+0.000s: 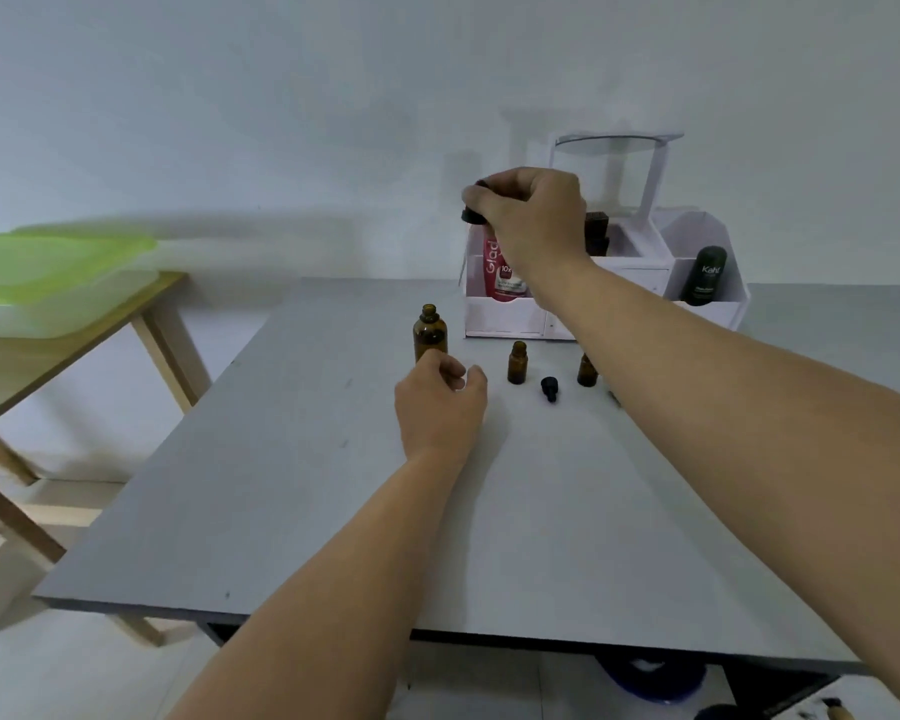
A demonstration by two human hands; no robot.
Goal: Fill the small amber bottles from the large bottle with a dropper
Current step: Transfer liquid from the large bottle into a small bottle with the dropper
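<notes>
Well back on the flat grey bench, the large open amber glass bottle stands at 12 o'clock, with one small amber glass bottle at 1 o'clock. The left hand lies loosely curled and holds nothing, while the right hand pinches a black dropper cap aloft. A plain white wall stands behind, and a wooden side table sits at 9 o'clock.

On the table the large bottle stands left of a small bottle, the organiser behind.

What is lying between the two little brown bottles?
A black cap lies on the table between the left bottle and the right bottle, slightly nearer the camera. The head view shows it.
</notes>
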